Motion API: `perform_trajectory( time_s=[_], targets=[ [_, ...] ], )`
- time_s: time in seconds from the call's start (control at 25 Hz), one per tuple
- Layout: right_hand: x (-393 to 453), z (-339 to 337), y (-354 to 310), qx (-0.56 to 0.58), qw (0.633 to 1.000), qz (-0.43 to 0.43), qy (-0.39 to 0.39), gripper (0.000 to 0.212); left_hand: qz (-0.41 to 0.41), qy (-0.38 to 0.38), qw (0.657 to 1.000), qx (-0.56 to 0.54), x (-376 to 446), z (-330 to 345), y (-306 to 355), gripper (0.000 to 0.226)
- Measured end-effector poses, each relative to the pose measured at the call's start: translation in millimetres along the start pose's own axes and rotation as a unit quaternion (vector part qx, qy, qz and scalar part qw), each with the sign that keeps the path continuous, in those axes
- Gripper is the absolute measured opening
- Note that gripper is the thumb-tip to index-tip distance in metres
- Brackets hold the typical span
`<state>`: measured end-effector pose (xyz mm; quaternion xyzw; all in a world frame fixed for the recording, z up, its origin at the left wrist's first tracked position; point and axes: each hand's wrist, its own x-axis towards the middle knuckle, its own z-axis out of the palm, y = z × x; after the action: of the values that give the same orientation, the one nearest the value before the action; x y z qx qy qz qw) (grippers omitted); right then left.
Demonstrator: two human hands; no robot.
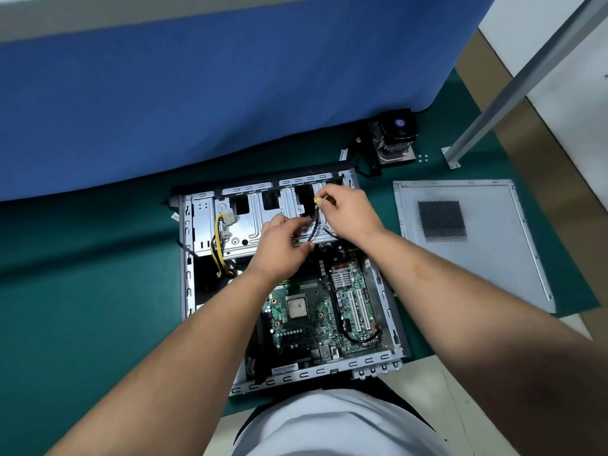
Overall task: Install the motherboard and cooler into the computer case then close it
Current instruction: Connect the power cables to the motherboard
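- The right hand point(348, 213) has its fingers point(327, 198) curled tight, pinching a small yellow connector point(316, 200) on a thin black cable point(312, 230) above the drive cage point(263, 222).
- The left hand point(281, 246) has bent fingers closed around the same black cable lower down, thumb tip at the cage's edge.
- The computer case point(189, 258) lies open on a green mat point(82, 307) on the table: grey stamped sheet metal with slotted rims.
- The motherboard point(316, 311), green and densely studded, sits inside the case, its square silver socket bare.
- The cooler point(393, 138), black fan over finned metal, stands apart near the blue partition point(214, 93).
- The side panel point(470, 238), flat grey with a perforated square, lies just right of the case.
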<state>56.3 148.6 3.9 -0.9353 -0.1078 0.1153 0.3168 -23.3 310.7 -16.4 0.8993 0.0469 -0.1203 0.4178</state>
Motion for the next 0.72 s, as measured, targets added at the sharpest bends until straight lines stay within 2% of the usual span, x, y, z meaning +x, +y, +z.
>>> perform_trajectory(
  time_s=[0.12,0.24,0.4,0.48,0.52,0.64,0.72],
  targets=[
    [-21,-3,0,0.076,0.996,0.049,0.015,0.008,0.010,-0.024,0.999,0.020,-3,-1,-1,0.052],
    [-36,-4,-6,0.089,0.993,0.073,0.030,0.005,0.015,-0.040,0.998,0.038,-6,-1,2,0.051],
    [-69,-2,-3,0.114,0.990,0.088,0.003,0.013,0.067,-0.009,0.997,0.031,-24,2,6,0.051],
    [-90,-1,4,0.106,0.991,0.077,-0.011,0.013,0.097,0.014,0.995,-0.025,-40,10,7,0.046],
    [-100,-1,7,0.100,0.993,0.070,-0.010,0.013,0.088,0.013,0.994,-0.064,-46,14,8,0.041],
    [-119,2,13,0.041,0.998,0.045,-0.009,0.014,0.012,-0.034,0.978,-0.204,-51,27,5,0.024],
    [-122,5,13,-0.005,1.000,0.020,-0.014,0.015,-0.006,-0.073,0.963,-0.258,-48,32,-3,0.022]
  ],
)
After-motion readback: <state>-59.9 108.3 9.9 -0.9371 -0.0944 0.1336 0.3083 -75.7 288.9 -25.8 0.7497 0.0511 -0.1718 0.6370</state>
